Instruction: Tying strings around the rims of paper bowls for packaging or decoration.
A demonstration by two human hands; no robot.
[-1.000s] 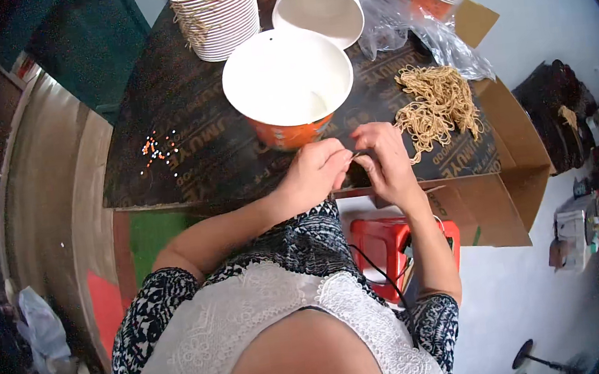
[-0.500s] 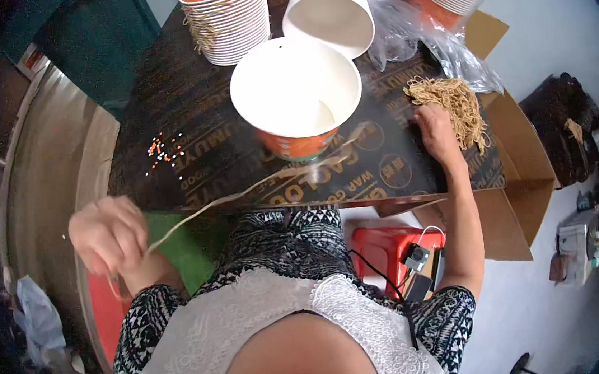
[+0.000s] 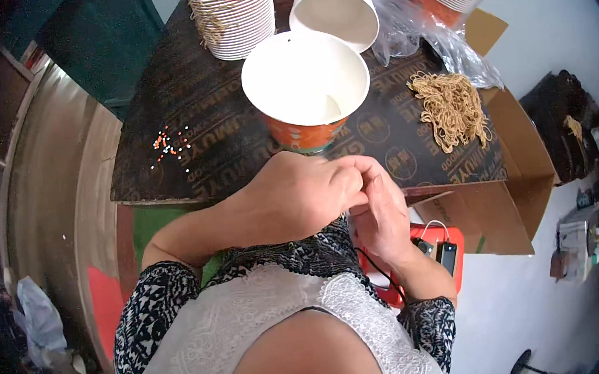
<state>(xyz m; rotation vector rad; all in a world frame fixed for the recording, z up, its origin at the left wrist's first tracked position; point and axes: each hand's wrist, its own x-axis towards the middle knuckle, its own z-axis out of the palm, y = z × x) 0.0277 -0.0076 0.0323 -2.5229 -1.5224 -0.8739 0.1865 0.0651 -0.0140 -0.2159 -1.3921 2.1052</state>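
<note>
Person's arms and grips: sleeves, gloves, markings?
Left grip and right grip: bare human hands, no gloves. Forearms bare, no watch, bracelet or markings visible; overlapped fingers could hide a ring. Left sleeve and right sleeve: short, black-and-white patterned, ending near the elbows. White lace collar across the shoulders.

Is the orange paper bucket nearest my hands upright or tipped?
Upright: the round, white-lined orange paper bucket stands base-down, open end facing up.

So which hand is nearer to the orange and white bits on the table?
Left. The left hand is to the right of the scattered bits and lower in view; the right hand is farther right, close against the left one.
</note>
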